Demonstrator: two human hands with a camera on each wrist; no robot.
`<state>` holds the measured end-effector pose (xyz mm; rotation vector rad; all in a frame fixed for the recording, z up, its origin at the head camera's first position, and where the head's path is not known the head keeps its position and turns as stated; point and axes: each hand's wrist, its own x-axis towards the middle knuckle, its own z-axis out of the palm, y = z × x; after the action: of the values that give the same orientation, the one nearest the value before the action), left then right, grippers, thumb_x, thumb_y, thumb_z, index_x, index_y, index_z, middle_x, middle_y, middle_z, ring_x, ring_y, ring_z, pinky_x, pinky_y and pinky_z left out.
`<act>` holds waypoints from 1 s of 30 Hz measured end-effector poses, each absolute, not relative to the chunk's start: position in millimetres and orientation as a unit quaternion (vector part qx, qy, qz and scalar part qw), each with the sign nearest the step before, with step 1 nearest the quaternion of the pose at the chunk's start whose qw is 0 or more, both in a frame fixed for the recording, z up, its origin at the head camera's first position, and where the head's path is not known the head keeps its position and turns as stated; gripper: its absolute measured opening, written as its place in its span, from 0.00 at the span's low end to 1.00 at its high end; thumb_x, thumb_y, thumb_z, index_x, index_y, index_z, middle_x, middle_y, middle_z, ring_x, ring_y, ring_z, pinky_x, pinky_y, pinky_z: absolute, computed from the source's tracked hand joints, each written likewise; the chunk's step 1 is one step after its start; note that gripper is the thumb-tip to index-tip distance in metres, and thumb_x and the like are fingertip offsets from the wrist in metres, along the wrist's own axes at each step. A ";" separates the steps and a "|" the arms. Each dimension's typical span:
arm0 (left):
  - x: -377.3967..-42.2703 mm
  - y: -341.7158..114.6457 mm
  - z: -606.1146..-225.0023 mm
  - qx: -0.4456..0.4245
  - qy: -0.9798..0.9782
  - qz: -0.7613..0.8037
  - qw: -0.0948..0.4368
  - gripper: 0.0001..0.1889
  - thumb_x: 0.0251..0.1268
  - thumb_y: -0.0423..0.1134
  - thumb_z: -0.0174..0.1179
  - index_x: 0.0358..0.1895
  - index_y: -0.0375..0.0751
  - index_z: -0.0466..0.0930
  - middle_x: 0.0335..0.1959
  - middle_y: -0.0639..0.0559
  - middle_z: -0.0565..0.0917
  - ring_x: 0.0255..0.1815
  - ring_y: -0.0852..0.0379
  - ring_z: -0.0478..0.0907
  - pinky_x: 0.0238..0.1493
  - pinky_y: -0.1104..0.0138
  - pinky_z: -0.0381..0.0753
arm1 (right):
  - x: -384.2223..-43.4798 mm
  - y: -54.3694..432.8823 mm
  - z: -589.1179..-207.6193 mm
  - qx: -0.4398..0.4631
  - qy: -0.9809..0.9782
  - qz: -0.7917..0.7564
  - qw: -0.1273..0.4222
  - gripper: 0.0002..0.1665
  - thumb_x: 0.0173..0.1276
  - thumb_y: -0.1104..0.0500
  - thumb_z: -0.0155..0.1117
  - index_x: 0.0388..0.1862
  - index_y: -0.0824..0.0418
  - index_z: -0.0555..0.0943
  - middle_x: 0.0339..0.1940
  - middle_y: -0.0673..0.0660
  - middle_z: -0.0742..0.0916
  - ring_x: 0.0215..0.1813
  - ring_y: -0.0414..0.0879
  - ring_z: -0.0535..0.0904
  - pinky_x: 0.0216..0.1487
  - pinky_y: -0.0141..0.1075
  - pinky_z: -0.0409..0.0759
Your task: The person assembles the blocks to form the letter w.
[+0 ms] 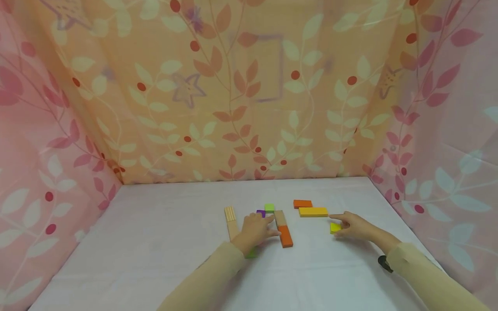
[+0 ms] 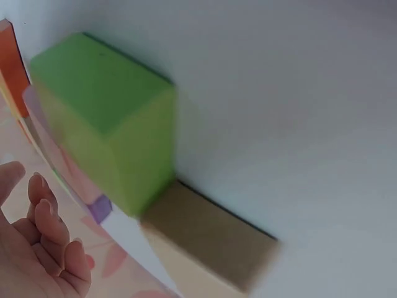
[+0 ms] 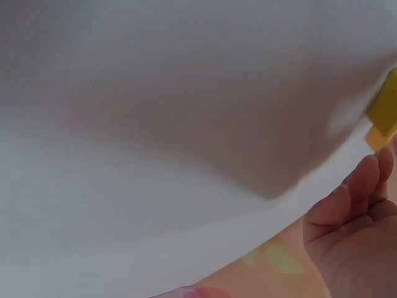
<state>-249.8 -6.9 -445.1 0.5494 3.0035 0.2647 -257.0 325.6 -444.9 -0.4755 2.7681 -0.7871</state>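
Over a group of wooden blocks, my left hand (image 1: 254, 230) has thumb and forefinger spread, holding nothing. Its fingertips are near a tan block (image 1: 280, 218) and an orange block (image 1: 285, 236) that stand end to end. In the left wrist view a green block (image 2: 102, 87), a tan one (image 2: 211, 230) and a purple one (image 2: 99, 209) lie beside that hand (image 2: 43, 248). My right hand (image 1: 355, 226) is at a small yellow block (image 1: 335, 228), thumb along its near side, forefinger stretched past it toward a long yellow block (image 1: 313, 212). I cannot tell whether it pinches the small block.
A light green block (image 1: 269, 208) sits behind the left hand. A striped block (image 1: 230, 213) lies to its left. Behind the long yellow block is another orange block (image 1: 302, 203). A dark object (image 1: 385, 263) shows by the right sleeve. Patterned curtains (image 1: 249, 129) enclose the white table (image 1: 155, 242).
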 end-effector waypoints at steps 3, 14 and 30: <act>-249.9 -0.8 -444.7 0.176 0.980 0.081 0.043 0.35 0.58 0.67 0.60 0.68 0.57 0.73 0.56 0.42 0.78 0.53 0.45 0.72 0.56 0.51 0.69 | -256.9 330.0 -448.0 -0.145 0.946 -0.268 0.114 0.42 0.56 0.52 0.76 0.65 0.70 0.72 0.31 0.55 0.71 0.35 0.48 0.67 0.34 0.37 0.66; -249.6 9.5 -451.5 0.183 0.981 0.055 0.041 0.34 0.57 0.69 0.59 0.66 0.59 0.75 0.53 0.43 0.79 0.48 0.48 0.71 0.52 0.52 0.68 | -254.3 330.8 -455.1 -0.135 0.947 -0.270 0.108 0.33 0.58 0.50 0.75 0.57 0.68 0.79 0.34 0.54 0.74 0.38 0.49 0.68 0.38 0.40 0.69; -249.2 12.0 -452.1 0.178 0.982 0.041 0.049 0.33 0.56 0.68 0.60 0.65 0.62 0.76 0.47 0.46 0.80 0.44 0.51 0.69 0.49 0.56 0.67 | -241.4 298.3 -453.0 -0.156 0.935 -0.300 0.102 0.29 0.55 0.51 0.77 0.51 0.65 0.80 0.32 0.53 0.73 0.38 0.48 0.68 0.36 0.36 0.67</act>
<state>-249.2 12.0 -452.1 0.5429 2.9918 0.1258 -241.4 298.3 -453.0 -0.4600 2.7613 -0.8867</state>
